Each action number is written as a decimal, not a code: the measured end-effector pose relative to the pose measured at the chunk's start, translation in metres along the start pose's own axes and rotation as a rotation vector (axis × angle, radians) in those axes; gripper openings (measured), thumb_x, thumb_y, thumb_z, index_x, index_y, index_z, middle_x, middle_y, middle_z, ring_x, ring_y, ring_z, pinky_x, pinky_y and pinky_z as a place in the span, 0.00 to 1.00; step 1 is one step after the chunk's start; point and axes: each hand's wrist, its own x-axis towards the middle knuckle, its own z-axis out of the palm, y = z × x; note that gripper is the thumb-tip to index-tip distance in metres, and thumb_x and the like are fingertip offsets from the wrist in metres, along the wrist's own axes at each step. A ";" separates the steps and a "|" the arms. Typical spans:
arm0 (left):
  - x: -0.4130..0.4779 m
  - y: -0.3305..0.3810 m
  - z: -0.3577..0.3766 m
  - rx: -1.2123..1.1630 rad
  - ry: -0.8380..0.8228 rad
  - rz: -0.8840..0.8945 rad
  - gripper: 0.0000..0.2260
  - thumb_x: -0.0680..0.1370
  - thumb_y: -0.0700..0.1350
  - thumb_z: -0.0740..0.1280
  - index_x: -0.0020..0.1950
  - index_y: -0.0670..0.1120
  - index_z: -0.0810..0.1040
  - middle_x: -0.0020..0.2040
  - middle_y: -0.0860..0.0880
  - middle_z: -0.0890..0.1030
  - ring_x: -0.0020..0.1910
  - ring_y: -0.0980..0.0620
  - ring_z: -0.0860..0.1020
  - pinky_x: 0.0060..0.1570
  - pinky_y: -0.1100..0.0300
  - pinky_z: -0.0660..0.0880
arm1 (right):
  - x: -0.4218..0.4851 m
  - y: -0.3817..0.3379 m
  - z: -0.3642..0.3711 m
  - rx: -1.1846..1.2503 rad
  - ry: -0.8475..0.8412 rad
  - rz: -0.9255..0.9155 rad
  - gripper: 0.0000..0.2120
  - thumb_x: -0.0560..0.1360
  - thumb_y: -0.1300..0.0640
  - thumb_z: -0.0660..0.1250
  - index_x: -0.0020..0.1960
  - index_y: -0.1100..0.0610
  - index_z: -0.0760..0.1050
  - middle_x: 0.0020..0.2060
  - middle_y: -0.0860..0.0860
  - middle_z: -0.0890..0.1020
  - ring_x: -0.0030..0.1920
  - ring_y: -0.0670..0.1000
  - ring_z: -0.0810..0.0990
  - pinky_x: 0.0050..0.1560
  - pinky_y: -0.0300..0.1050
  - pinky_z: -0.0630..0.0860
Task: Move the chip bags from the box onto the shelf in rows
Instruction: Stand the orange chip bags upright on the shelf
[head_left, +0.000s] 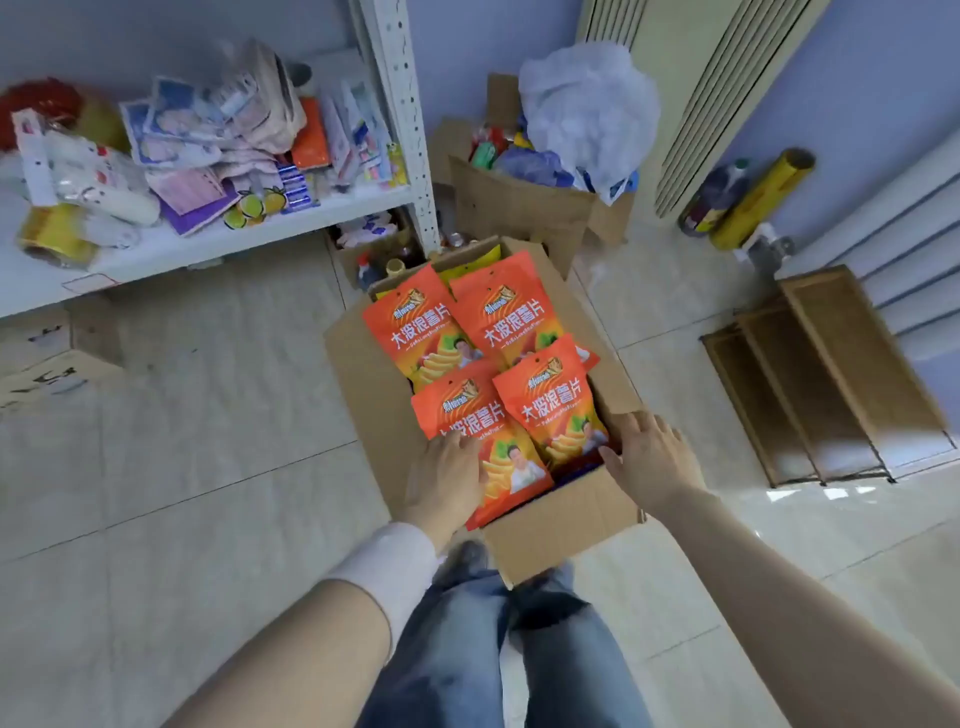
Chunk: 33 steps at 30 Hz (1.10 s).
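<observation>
The open cardboard box is seen on the tiled floor at dead centre, just ahead of the jeans-clad legs at 6 o'clock. Four orange chip bags are laid face-up on top of its load, two by two: the far-left bag at 11 o'clock within the box, the far-right bag at 1 o'clock, the near-left bag at 7 o'clock and the near-right bag at 5 o'clock, each near bag overlapping the one behind it. A yellow packet is glimpsed beneath, at the box's 12 o'clock end.

The left hand is laid flat against the left edge of the near-left bag, fingers fairly straight and nothing clasped. The right hand is held with fingers spread at the box's 4 o'clock rim, thumb just beside the lower corner of the near-right bag, and nothing is gripped.

The white shelf is found at 10 o'clock, well apart from the box, heaped with mixed packets and papers. A second carton with a crumpled plastic bag is at 1 o'clock.
</observation>
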 end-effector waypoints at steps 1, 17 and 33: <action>0.004 0.000 0.001 -0.028 -0.009 -0.046 0.13 0.79 0.47 0.57 0.62 0.46 0.72 0.59 0.47 0.74 0.57 0.48 0.73 0.56 0.56 0.70 | 0.009 0.002 -0.001 -0.011 -0.013 -0.036 0.20 0.78 0.46 0.57 0.67 0.53 0.65 0.63 0.52 0.72 0.64 0.52 0.68 0.62 0.46 0.65; 0.017 0.037 0.063 -0.405 0.045 -0.669 0.17 0.80 0.48 0.57 0.68 0.48 0.66 0.64 0.47 0.71 0.62 0.47 0.72 0.60 0.55 0.68 | 0.129 0.044 0.013 0.070 -0.227 -0.252 0.22 0.76 0.46 0.62 0.66 0.55 0.67 0.61 0.54 0.73 0.62 0.55 0.70 0.60 0.48 0.67; 0.077 -0.009 0.201 -0.978 0.416 -0.983 0.20 0.64 0.57 0.76 0.47 0.46 0.77 0.42 0.50 0.79 0.40 0.53 0.79 0.36 0.64 0.74 | 0.154 0.057 0.179 0.564 -0.051 -0.061 0.54 0.59 0.51 0.80 0.73 0.56 0.49 0.69 0.56 0.62 0.67 0.56 0.65 0.62 0.53 0.66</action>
